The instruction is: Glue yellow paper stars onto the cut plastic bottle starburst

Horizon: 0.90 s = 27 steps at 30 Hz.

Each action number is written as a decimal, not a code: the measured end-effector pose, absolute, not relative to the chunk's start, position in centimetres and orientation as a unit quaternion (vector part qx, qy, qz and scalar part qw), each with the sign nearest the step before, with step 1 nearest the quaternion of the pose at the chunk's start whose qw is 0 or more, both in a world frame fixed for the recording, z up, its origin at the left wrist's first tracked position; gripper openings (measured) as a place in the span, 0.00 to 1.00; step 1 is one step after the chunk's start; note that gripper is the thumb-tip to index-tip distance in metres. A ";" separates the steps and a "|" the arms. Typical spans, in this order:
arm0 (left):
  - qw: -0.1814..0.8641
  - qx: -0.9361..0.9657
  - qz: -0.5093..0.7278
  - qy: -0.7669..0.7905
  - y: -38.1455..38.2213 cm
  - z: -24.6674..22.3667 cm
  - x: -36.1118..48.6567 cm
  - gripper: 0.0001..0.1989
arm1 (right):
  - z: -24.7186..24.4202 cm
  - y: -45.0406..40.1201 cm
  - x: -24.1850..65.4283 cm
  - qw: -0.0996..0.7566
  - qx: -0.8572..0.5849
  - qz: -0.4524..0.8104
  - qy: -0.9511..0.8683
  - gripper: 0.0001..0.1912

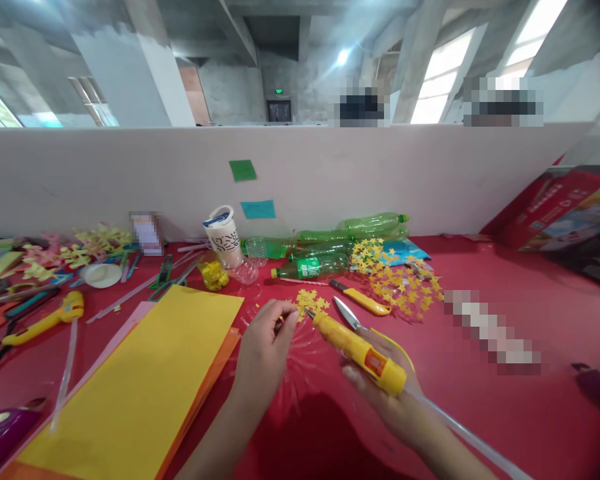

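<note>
Head view: one red tabletop, backed by a white partition.

Item, right hand: wrapped about a yellow glue gun, its nozzle aimed away and to the left, a translucent glue stick trailing from its rear end.

Item, left hand: thumb and fingers drawn together just beside the nozzle; whether anything was pinched between them could not be told.

Item, small pile of yellow stars: on the tabletop, just beyond the nozzle and left fingertips. A larger spread of stars lay farther right.

Item, scissors: blades pointing away, beside the right hand. Box cutter, yellow and black: just beyond them.

Item, green bottle, labelled: on its side behind the small pile, other green plastic pieces near the partition. White patterned cup: upright, to their left.

Item, yellow sheet: left of the left hand, overlapping an orange sheet. Second glue gun, also yellow: farther left.
</note>
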State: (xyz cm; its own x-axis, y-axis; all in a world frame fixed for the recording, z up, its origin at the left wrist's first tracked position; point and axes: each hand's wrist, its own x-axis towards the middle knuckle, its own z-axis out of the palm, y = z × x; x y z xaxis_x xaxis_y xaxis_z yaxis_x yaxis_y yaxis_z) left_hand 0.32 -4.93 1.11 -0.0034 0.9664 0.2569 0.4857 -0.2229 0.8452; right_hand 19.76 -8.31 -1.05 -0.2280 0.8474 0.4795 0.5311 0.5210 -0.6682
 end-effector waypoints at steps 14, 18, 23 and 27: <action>0.284 0.655 0.437 0.548 -5.1 1.0 0.6 0.07 | -2.9 -8.4 20.0 0.470 -0.541 0.244 -0.653 0.16; 0.276 0.655 0.440 0.549 -5.1 1.1 0.6 0.08 | -2.7 -8.4 19.9 0.456 -0.522 0.230 -0.683 0.10; 0.275 0.657 0.436 0.549 -5.2 1.4 0.7 0.08 | -1.6 -8.3 19.7 0.436 -0.502 0.234 -0.710 0.11; 0.277 0.656 0.438 0.549 -5.3 1.5 0.7 0.08 | -1.4 -8.4 19.6 0.430 -0.503 0.240 -0.711 0.12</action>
State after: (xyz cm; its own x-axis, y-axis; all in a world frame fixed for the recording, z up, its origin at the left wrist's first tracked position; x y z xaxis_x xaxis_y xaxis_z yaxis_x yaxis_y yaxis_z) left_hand 0.72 -5.26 1.48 0.0148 0.9627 0.2701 0.4771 -0.2443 0.8442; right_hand 19.58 -8.39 -1.41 -0.1251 0.9206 0.3699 0.5085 0.3796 -0.7729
